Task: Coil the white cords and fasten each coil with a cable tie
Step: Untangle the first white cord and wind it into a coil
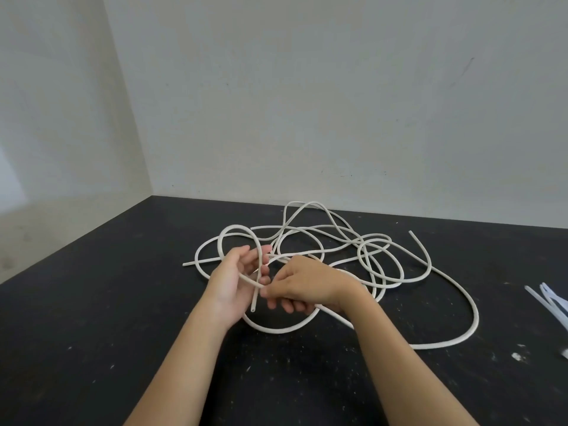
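Note:
A long white cord (368,250) lies tangled in loose loops on the black table (92,302). My left hand (233,281) is palm up over its near left part, with a small loop of the cord arching over the fingers and one cut end hanging below the palm. My right hand (304,287) pinches the cord where it crosses that end, right beside the left palm. A bundle of translucent white cable ties (550,302) rests at the right edge of the table, well away from both hands.
The table meets a pale wall at the back and ends at a left edge with floor beyond. Its surface is speckled with white flecks. A wide loop of cord sweeps out to the right front.

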`<state>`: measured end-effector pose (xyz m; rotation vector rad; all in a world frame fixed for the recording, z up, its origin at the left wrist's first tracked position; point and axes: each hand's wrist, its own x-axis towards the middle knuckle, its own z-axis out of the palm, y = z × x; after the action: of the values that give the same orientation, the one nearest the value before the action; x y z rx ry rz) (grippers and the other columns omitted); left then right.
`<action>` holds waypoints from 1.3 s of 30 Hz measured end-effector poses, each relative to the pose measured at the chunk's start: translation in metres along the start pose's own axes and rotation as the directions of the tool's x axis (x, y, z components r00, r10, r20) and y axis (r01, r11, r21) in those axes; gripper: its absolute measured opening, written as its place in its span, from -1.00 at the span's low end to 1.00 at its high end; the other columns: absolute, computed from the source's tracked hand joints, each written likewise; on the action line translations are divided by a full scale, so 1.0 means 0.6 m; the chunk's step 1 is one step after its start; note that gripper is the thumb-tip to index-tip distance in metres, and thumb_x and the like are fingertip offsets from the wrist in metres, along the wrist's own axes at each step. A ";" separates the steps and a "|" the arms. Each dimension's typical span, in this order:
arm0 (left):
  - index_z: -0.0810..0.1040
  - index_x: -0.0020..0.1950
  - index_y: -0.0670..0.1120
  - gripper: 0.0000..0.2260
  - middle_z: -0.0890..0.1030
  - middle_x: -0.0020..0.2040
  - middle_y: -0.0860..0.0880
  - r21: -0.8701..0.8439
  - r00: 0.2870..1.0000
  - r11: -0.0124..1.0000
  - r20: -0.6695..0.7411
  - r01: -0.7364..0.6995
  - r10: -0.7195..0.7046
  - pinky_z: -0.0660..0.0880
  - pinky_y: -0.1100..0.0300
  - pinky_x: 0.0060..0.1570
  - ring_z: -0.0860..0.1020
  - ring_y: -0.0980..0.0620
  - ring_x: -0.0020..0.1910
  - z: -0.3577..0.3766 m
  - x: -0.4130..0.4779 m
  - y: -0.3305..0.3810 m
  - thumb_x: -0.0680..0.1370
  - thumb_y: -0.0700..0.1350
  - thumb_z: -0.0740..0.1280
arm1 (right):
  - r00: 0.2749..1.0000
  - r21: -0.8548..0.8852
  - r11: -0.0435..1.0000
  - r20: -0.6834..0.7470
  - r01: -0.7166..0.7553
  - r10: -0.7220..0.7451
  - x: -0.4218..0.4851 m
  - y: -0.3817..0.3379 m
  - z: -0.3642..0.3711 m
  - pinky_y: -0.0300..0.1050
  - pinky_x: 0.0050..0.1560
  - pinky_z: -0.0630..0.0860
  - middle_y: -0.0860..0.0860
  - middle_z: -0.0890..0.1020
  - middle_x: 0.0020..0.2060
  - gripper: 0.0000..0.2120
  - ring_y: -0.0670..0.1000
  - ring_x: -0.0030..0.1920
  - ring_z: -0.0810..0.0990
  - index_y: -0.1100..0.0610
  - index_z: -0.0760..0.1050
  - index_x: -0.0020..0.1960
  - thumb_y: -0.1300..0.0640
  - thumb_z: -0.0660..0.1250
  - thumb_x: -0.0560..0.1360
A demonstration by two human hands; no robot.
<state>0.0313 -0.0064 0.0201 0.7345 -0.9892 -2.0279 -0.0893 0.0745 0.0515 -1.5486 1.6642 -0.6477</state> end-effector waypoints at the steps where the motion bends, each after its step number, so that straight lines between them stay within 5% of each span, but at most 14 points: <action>1: 0.58 0.05 -0.28 -0.63 0.48 -0.24 -0.08 -0.024 1.000 1.000 0.002 0.011 -0.011 0.44 0.26 -0.42 0.41 0.08 -0.34 -0.001 0.000 0.002 0.63 -0.07 0.07 | 1.000 0.005 1.000 0.018 -0.009 0.009 0.000 0.002 -0.001 -0.29 -0.50 0.34 -0.02 0.48 -0.54 -0.74 -0.10 -0.54 0.38 0.18 0.59 -0.28 0.07 0.32 0.51; 6: 0.60 0.03 -0.16 -0.62 0.54 -0.25 -0.01 -0.033 0.999 0.998 -0.022 0.048 -0.049 0.47 0.11 -0.20 0.46 0.07 -0.24 -0.016 -0.005 0.018 0.65 0.01 0.05 | 0.997 0.016 0.997 0.029 -0.070 0.070 -0.005 0.029 -0.024 -0.26 -0.46 0.43 0.03 0.52 -0.52 -0.68 -0.05 -0.53 0.45 0.18 0.57 -0.32 -0.02 0.36 0.49; 9: 0.59 0.04 -0.06 -0.63 0.52 -0.21 0.06 0.027 0.999 1.000 -0.032 0.000 0.001 0.32 0.19 -0.27 0.35 0.10 -0.33 -0.017 -0.008 0.022 0.65 0.04 0.03 | 0.997 0.111 0.990 0.017 -0.082 0.080 -0.011 0.049 -0.032 -0.26 -0.52 0.36 0.05 0.55 -0.51 -0.69 -0.07 -0.60 0.39 0.19 0.55 -0.33 0.00 0.38 0.48; 13: 0.58 0.04 -0.09 -0.61 0.48 -0.20 0.02 -0.024 0.995 0.994 -0.005 -0.105 0.104 0.34 0.22 -0.23 0.29 0.12 -0.34 -0.002 -0.006 0.010 0.64 0.08 0.02 | 0.995 0.161 0.982 0.051 -0.096 0.089 -0.008 0.051 -0.023 -0.27 -0.53 0.34 0.11 0.66 -0.30 -0.85 -0.07 -0.58 0.37 0.22 0.59 -0.11 0.13 0.33 0.48; 20: 0.57 0.07 -0.12 -0.60 0.51 -0.16 -0.01 0.100 0.975 0.970 0.022 -0.223 0.221 0.49 0.27 -0.25 0.42 0.13 -0.26 0.015 -0.014 -0.005 0.63 0.08 0.03 | 0.991 0.222 0.970 -0.116 0.097 -0.073 0.006 0.026 0.003 -0.23 -0.52 0.22 0.04 0.69 -0.25 -0.75 -0.07 -0.55 0.28 0.13 0.65 -0.09 -0.06 0.40 0.46; 25: 0.57 0.05 -0.15 -0.66 0.48 -0.18 -0.04 0.118 0.974 0.968 0.058 -0.223 0.217 0.49 0.29 -0.30 0.42 0.15 -0.35 0.017 -0.014 -0.011 0.64 0.00 0.06 | 0.976 0.113 0.982 -0.177 0.151 -0.129 0.006 0.021 0.007 -0.41 -0.58 0.17 -0.13 0.52 -0.57 -0.87 -0.15 -0.63 0.28 0.23 0.65 -0.19 0.19 0.39 0.47; 28: 0.56 0.05 -0.20 -0.71 0.50 -0.17 -0.08 0.045 0.975 0.980 0.119 -0.196 0.190 0.54 0.27 -0.28 0.46 0.13 -0.32 0.014 -0.015 -0.004 0.58 -0.02 0.19 | 0.967 0.055 0.985 -0.202 0.166 -0.152 0.007 0.021 0.002 -0.43 -0.55 0.20 -0.06 0.53 -0.51 -0.87 -0.17 -0.60 0.32 0.29 0.66 -0.19 0.31 0.33 0.44; 31: 0.55 0.17 -0.33 -0.34 0.59 0.03 -0.24 -0.176 0.961 0.984 0.267 -0.021 0.068 0.59 0.06 -0.05 0.55 -0.07 -0.10 -0.010 -0.024 0.020 0.29 0.15 0.45 | 0.970 0.065 0.987 -0.203 0.148 -0.132 0.001 0.026 -0.012 -0.45 -0.50 0.25 -0.13 0.57 -0.51 -0.84 -0.20 -0.56 0.39 0.31 0.63 -0.21 0.36 0.27 0.43; 33: 0.56 0.15 -0.39 -0.14 0.59 0.05 -0.31 -0.250 0.953 0.963 0.301 0.101 -0.022 0.56 -0.11 0.00 0.58 -0.18 -0.08 -0.030 -0.022 0.033 0.20 0.34 0.38 | 0.974 0.002 0.991 -0.187 0.132 -0.129 -0.001 0.032 -0.025 -0.34 -0.38 0.32 -0.07 0.58 -0.48 -0.84 -0.17 -0.48 0.40 0.29 0.64 -0.24 0.34 0.28 0.42; 36: 0.63 -0.10 -0.38 -0.17 0.60 -0.15 -0.28 0.031 0.952 0.978 0.225 0.206 -0.207 0.55 -0.06 -0.02 0.59 -0.16 -0.26 -0.048 -0.007 0.034 0.24 0.42 0.25 | 0.988 -0.163 0.984 -0.119 0.077 -0.098 -0.002 0.042 -0.035 -0.21 -0.36 0.25 -0.02 0.50 -0.52 -0.79 -0.09 -0.45 0.31 0.12 0.63 -0.35 0.30 0.31 0.39; 39: 0.61 -0.26 -0.28 -0.59 0.56 -0.25 -0.21 0.380 0.929 0.904 0.225 0.195 -0.294 0.50 -0.11 0.10 0.57 -0.08 -0.34 -0.044 -0.007 0.023 0.34 0.10 0.43 | 0.996 -0.263 0.964 -0.066 0.032 -0.051 0.000 0.043 -0.030 -0.24 -0.41 0.22 -0.08 0.44 -0.58 -0.77 -0.12 -0.51 0.27 0.07 0.60 -0.39 0.30 0.32 0.38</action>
<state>0.0581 -0.0192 0.0179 0.8079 -1.5192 -2.2431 -0.1193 0.0754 0.0419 -1.7686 1.8351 -0.5265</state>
